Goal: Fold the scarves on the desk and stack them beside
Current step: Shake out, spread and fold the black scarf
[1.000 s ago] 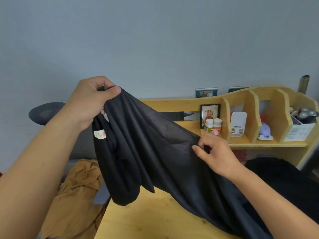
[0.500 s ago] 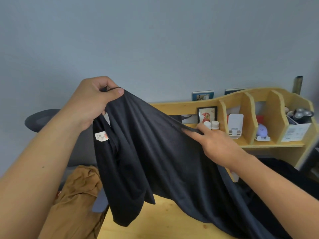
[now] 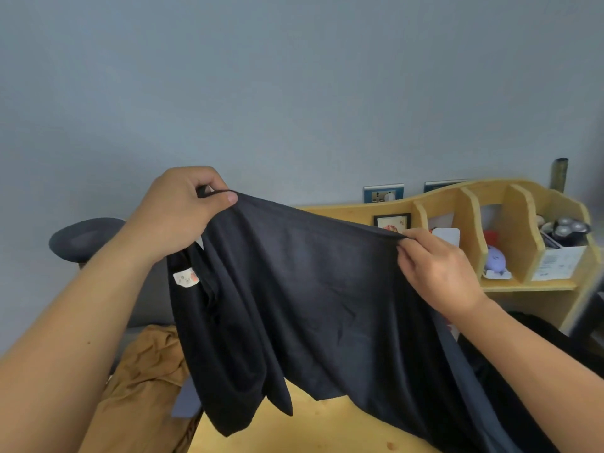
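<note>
One dark scarf (image 3: 310, 299) is in hand, lifted above the worktop (image 3: 313, 426), its top edge stretched between both hands. Left hand (image 3: 176, 214): fingers curled round one bunched corner, thumb pinching the hem. Right hand (image 3: 434, 266): fingers pinching the edge further along. The lower part hangs in loose drapes, and the right-hand tail trails down to the worktop.

Progress, as judged: early. No crease is set in this scarf yet, and no finished stack is visible anywhere in view. A mustard-brown cloth (image 3: 143, 380) lies crumpled off the left end of the worktop; it is probably another scarf awaiting folding, but cannot be confirmed.

Hidden or unclear: the scarf's far end runs out of frame at lower right. Dark fabric (image 3: 536, 335) behind the right forearm may be the same piece or another. The scarf blocks most of the worktop. The small label (image 3: 185, 278) print is illegible.
</note>
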A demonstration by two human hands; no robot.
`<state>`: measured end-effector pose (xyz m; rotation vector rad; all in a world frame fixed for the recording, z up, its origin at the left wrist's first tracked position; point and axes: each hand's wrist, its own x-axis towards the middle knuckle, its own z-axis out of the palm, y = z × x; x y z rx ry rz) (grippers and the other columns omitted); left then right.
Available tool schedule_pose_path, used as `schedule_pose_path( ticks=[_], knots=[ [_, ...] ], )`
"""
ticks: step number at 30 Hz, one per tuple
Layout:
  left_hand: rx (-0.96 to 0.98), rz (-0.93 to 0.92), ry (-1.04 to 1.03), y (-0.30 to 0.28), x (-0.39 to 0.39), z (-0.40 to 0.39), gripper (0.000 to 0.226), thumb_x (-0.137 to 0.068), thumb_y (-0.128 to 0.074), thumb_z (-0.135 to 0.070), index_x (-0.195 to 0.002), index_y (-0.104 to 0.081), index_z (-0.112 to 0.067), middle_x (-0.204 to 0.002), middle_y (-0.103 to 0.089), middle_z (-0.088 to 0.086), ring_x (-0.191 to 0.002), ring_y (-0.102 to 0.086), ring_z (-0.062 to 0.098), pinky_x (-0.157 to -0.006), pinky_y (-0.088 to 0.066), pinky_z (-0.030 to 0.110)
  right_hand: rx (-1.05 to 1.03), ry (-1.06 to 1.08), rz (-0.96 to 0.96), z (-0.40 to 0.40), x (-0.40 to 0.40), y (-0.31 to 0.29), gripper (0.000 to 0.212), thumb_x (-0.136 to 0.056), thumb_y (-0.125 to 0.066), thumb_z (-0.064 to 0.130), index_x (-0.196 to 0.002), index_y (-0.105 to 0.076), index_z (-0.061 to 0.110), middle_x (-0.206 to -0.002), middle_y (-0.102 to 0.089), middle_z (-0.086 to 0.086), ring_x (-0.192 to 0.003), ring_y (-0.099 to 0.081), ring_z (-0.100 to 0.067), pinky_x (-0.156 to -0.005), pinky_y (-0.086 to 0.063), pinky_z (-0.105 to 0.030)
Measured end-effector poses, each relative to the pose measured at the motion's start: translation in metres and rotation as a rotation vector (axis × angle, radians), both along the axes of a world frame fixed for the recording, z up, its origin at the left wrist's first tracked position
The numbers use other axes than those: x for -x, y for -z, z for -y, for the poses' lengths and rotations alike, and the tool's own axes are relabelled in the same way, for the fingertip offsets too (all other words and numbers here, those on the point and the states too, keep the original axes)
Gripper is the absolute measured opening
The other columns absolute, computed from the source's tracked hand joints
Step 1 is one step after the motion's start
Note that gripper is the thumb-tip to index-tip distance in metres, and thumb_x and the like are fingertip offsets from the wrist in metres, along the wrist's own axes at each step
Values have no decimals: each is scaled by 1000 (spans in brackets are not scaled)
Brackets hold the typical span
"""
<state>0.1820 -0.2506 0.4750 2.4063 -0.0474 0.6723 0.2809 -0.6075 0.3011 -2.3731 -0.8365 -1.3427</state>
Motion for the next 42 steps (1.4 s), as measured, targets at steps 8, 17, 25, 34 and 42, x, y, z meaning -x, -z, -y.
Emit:
schedule_pose_path(
  ticks=[8, 17, 25, 34, 42],
  knots=[
    [25, -100, 138, 2, 18, 18, 17, -93, -73, -25, -79, -70, -18, -81, -65, 15, -63, -53, 14, -67, -49, 36, -539, -28, -224, -5, 6, -4, 20, -94, -59, -4, -104, -72, 7, -106, -69, -7, -99, -63, -18, -93, -53, -35],
    [211, -106, 91, 13, 6, -3, 16, -93, -74, -22, -78, -72, -16, -93, -62, 32, -71, -53, 25, -70, -48, 50, -744, -236, -835, -20, 34, -12, 17, -93, -70, 11, -102, -76, 23, -106, -70, 7, -99, -60, 6, -89, -45, -9],
    [147, -83, 80, 12, 0, -1, 16, -92, -74, -25, -78, -72, -19, -88, -61, 28, -67, -51, 24, -65, -46, 44, -730, -150, -799, -19, 23, -12, 27, -93, -70, 15, -118, -66, 26, -86, -70, -2, -89, -66, -9, -78, -48, -12],
    [-193, -150, 65, -26, -26, 7, 14, -91, -76, -29, -80, -72, -21, -88, -66, 19, -76, -58, 39, -70, -40, 33, 184, -85, -448, -11, 20, 41, 24, -86, -55, -2, -94, -46, 19, -93, -50, -4, -68, -52, -31, -49, -45, -45],
    [-217, -123, -33, -57, -61, -3, 15, -91, -77, -29, -82, -72, -18, -86, -62, 9, -75, -54, 22, -66, -40, 30, -70, 69, -304, -4, 23, 51, 25, -80, -68, -10, -99, -73, 5, -89, -67, -7, -75, -66, -27, -60, -56, -44]
  ],
)
